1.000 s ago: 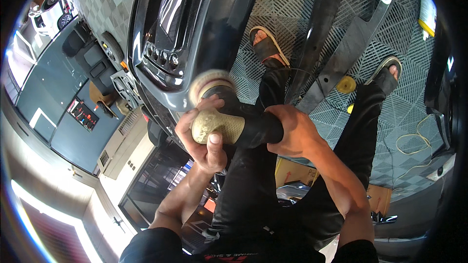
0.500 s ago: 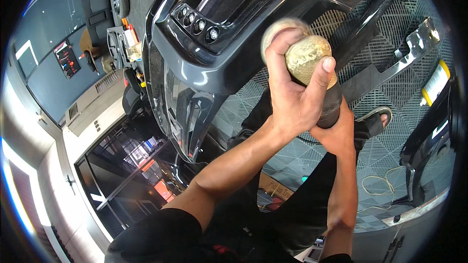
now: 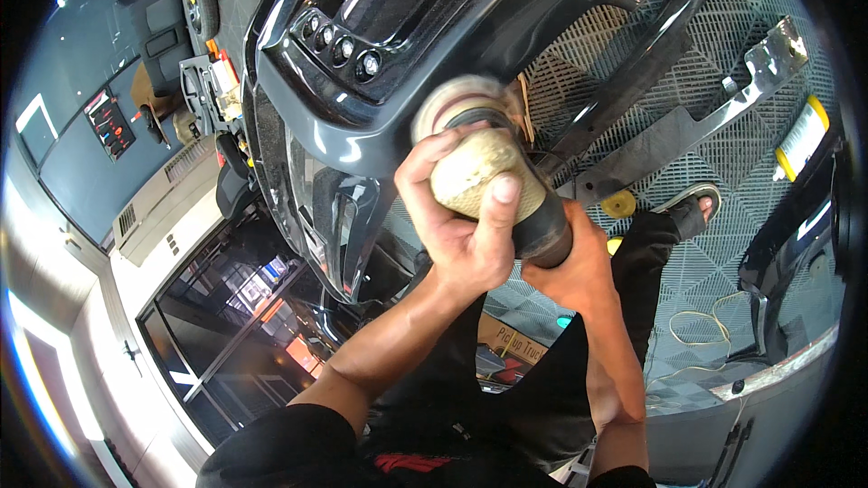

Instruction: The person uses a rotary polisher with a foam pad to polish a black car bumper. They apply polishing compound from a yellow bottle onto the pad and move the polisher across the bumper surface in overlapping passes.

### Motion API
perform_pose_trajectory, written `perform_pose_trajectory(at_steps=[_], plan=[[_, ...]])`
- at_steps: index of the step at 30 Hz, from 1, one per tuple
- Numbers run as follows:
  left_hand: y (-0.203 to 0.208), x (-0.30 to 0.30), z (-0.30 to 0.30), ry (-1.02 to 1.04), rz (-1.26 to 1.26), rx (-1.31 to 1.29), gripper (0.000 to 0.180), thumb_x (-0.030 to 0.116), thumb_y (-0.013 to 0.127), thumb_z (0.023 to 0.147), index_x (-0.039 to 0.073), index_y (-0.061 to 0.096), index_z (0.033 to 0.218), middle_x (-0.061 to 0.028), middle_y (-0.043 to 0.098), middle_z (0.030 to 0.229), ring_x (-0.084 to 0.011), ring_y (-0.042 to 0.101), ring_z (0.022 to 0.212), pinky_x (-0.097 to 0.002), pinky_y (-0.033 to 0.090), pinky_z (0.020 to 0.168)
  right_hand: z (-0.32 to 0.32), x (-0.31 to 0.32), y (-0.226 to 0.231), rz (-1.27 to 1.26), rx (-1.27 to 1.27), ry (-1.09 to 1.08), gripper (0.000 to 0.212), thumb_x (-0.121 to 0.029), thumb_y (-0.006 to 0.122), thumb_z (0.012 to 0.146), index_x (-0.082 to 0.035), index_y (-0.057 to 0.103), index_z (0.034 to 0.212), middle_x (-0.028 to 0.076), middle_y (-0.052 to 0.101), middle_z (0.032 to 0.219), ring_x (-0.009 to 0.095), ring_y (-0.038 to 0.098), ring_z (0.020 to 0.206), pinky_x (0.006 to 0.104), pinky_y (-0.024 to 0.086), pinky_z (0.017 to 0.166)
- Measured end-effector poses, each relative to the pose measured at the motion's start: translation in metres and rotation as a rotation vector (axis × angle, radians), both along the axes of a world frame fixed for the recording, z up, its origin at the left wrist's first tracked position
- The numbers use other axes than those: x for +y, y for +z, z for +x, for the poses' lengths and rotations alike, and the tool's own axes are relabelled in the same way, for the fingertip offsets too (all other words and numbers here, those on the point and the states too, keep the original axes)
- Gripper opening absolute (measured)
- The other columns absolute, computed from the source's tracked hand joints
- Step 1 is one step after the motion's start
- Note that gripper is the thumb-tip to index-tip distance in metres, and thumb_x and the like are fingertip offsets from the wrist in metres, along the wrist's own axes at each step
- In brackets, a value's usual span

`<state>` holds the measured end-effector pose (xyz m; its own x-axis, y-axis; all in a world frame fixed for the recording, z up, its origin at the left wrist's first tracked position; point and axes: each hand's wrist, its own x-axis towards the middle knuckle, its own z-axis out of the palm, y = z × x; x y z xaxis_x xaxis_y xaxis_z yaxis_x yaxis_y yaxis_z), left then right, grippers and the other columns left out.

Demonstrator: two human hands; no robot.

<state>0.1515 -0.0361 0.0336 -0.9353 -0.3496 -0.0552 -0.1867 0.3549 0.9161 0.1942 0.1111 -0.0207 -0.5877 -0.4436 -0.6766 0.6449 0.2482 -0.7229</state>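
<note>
Both of my hands are closed on a polisher (image 3: 542,217) with a pale, worn cover over its head and a dark body. My left hand (image 3: 466,248) wraps the covered head, thumb on top and fingers round its left side. My right hand (image 3: 579,262) grips the dark rear part. The round pad (image 3: 461,108) at the polisher's front is blurred by motion. It lies against the lower edge of a glossy black car bumper (image 3: 371,145), which has a row of small round lamps (image 3: 342,50). The exact contact under the pad is hidden.
A long dark trim strip (image 3: 665,140) lies on the grey tiled floor (image 3: 624,343). A yellow disc (image 3: 619,204) is near my sandalled foot (image 3: 701,206). At the right are a white and yellow bottle (image 3: 803,137) and a thin cable (image 3: 701,334). A cardboard box (image 3: 511,339) sits below my arms.
The polisher has moved left and toward me in the view, with both hands still on it. Its pad now shows more fully, and the yellow disc on the floor has come into sight.
</note>
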Motion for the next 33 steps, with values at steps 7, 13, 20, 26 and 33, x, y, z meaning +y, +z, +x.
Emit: perform_pose_trajectory(at_steps=[7, 13, 20, 26, 33], plan=[[0.006, -0.02, 0.014, 0.009, -0.06, -0.009, 0.057, 0.014, 0.067, 0.099, 0.003, 0.031, 0.141, -0.0264, 0.06, 0.127, -0.0282, 0.063, 0.114, -0.0422, 0.048, 0.102, 0.006, -0.013, 0.006, 0.034, 0.126, 0.039, 0.072, -0.011, 0.084, 0.058, 0.0, 0.057, 0.124, 0.022, 0.071, 0.106, 0.038, 0.072, 0.099, 0.0428, 0.057, 0.088], [0.012, -0.025, 0.018, -0.005, -0.049, 0.05, 0.056, 0.014, 0.066, 0.099, 0.003, 0.031, 0.141, -0.0281, 0.061, 0.124, -0.0313, 0.063, 0.116, -0.045, 0.046, 0.104, 0.011, -0.017, 0.005, -0.005, 0.138, 0.07, 0.077, -0.019, 0.087, 0.061, -0.002, 0.056, 0.129, 0.021, 0.067, 0.117, 0.038, 0.067, 0.11, 0.0449, 0.056, 0.094], [0.015, -0.038, 0.012, -0.113, -0.087, 0.024, 0.057, 0.018, 0.068, 0.099, 0.003, 0.031, 0.14, -0.0282, 0.061, 0.123, -0.0323, 0.06, 0.121, -0.0463, 0.044, 0.106, -0.023, -0.022, 0.01, -0.185, -0.041, 0.12, 0.084, -0.026, 0.091, 0.065, -0.002, 0.051, 0.135, 0.025, 0.068, 0.118, 0.044, 0.068, 0.109, 0.0474, 0.055, 0.094], [0.02, -0.035, 0.008, -0.066, 0.113, 0.042, 0.056, 0.022, 0.067, 0.099, 0.001, 0.034, 0.14, -0.028, 0.056, 0.13, -0.0307, 0.057, 0.122, -0.0459, 0.042, 0.108, -0.029, -0.037, 0.015, -0.148, 0.07, 0.0, 0.104, -0.029, 0.095, 0.064, -0.004, 0.038, 0.149, 0.028, 0.068, 0.121, 0.046, 0.067, 0.113, 0.0483, 0.055, 0.097], [0.013, -0.056, 0.053, 0.918, 0.985, -0.361, 0.09, 0.078, 0.049, 0.091, 0.006, 0.043, 0.146, -0.0173, 0.046, 0.149, -0.0326, 0.047, 0.133, -0.0503, 0.035, 0.115, -0.031, -0.026, -0.015, -0.327, 0.114, -0.327, 0.112, -0.031, 0.1, 0.058, 0.002, 0.039, 0.147, 0.021, 0.07, 0.122, 0.027, 0.069, 0.114, 0.0409, 0.055, 0.098]])
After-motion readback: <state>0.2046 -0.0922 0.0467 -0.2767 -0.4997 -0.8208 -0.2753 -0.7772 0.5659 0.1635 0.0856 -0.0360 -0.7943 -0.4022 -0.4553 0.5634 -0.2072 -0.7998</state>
